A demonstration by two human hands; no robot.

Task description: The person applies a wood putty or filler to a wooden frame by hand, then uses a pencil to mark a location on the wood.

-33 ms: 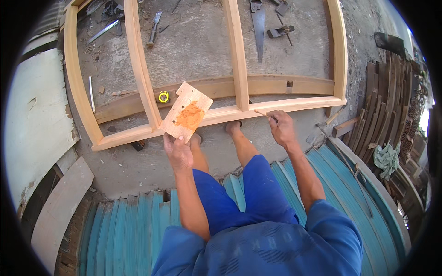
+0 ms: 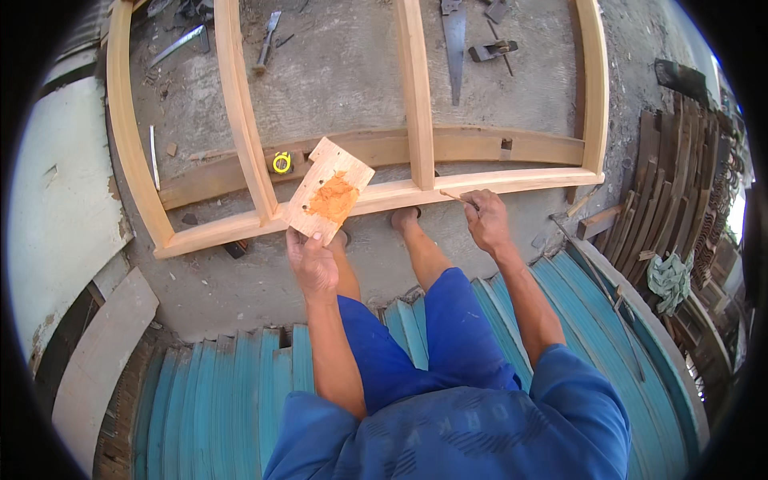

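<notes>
My left hand point(image 2: 314, 268) grips the lower edge of a small wooden board point(image 2: 322, 164), thumb on top. A patch of orange paste point(image 2: 334, 198) is spread over the board's middle. Pinched in my right hand point(image 2: 488, 222) is a thin stick point(image 2: 454, 197), its tip pointing left toward the board. Both hands are above the near side of a pale wooden frame point(image 2: 520, 182); the board hides part of its near rail. Beyond the board lies a yellow tape measure point(image 2: 282, 163).
Inside the frame lie a handsaw point(image 2: 454, 56), a hand plane point(image 2: 492, 52), a chisel point(image 2: 267, 44) and a try square point(image 2: 180, 46). A darker beam point(image 2: 472, 146) runs behind the near rail. Blue-green corrugated sheets point(image 2: 216, 400) lie beneath me. Boards are stacked point(image 2: 664, 184) at right.
The view has shifted slightly, so the frame and tools appear a little displaced. Both hands keep their holds in nearly the same positions.
</notes>
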